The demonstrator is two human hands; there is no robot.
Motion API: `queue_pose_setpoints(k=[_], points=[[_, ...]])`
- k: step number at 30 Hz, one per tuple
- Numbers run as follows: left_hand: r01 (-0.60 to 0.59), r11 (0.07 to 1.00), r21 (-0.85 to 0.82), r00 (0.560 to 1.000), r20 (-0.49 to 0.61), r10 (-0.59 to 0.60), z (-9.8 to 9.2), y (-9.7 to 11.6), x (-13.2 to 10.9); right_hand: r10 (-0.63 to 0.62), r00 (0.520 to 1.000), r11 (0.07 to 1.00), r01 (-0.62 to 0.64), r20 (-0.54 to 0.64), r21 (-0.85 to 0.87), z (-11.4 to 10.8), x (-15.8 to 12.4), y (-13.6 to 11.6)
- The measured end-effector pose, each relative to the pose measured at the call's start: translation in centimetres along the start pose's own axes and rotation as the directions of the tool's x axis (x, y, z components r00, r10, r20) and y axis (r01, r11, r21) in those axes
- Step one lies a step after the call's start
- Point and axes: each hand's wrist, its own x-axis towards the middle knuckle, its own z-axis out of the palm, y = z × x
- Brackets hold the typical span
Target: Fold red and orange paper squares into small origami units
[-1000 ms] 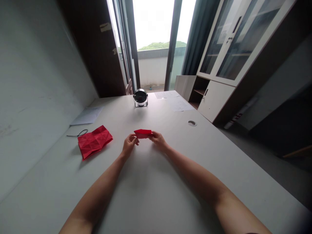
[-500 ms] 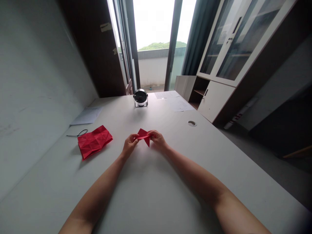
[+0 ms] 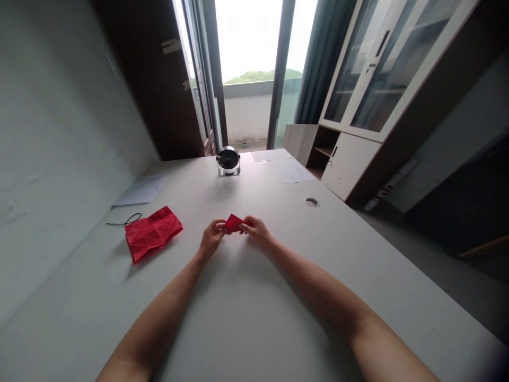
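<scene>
A small folded piece of red paper (image 3: 234, 223) is held just over the white table (image 3: 238, 318), pinched at both sides. My left hand (image 3: 212, 233) grips its left end between thumb and fingers. On the opposite end, my right hand (image 3: 254, 228) has its fingers closed on the paper. The front face looks like a flat, pointed shape with its peak at the top. To the left lies a larger sheet of creased red paper (image 3: 153, 233), folded in layers, which neither hand touches.
A thin black cable tie (image 3: 133, 218) lies behind the creased red paper. White sheets (image 3: 141, 190) rest at the far left, and more papers (image 3: 292, 171) at the far right. A round black and silver device (image 3: 228, 160) stands near the back edge. A cable hole (image 3: 312, 202) sits at right.
The small red paper's downward-pointing flap no longer shows; it now looks like one compact pointed shape. My fingers have shifted slightly, and both hands keep hold of it.
</scene>
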Motion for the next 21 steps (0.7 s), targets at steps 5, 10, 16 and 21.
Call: queue_pose_setpoints(k=[5, 10, 16, 21], points=[[0.029, 1.000, 0.009, 0.998, 0.053, -0.029, 0.1, 0.1, -0.3, -0.021, 1.000, 0.998, 0.020, 0.012, 0.066, 0.0, 0.2, 0.3], [0.041, 0.999, 0.015, 0.997, 0.063, -0.042, 0.4, 0.1, -0.3, -0.046, 0.999, 0.999, 0.046, -0.004, -0.005, 0.0, 0.2, 0.6], [-0.054, 0.976, 0.210, 0.998, 0.020, 0.051, 0.7, 0.8, -0.8, -0.058, 0.998, 0.951, 0.065, 0.034, -0.301, 0.9, -0.6, 0.1], [-0.116, 0.917, 0.383, 0.988, -0.048, 0.145, 1.1, 1.5, -1.1, -0.095, 0.993, 0.892, 0.119, 0.076, -0.436, 1.4, -0.9, -0.4]])
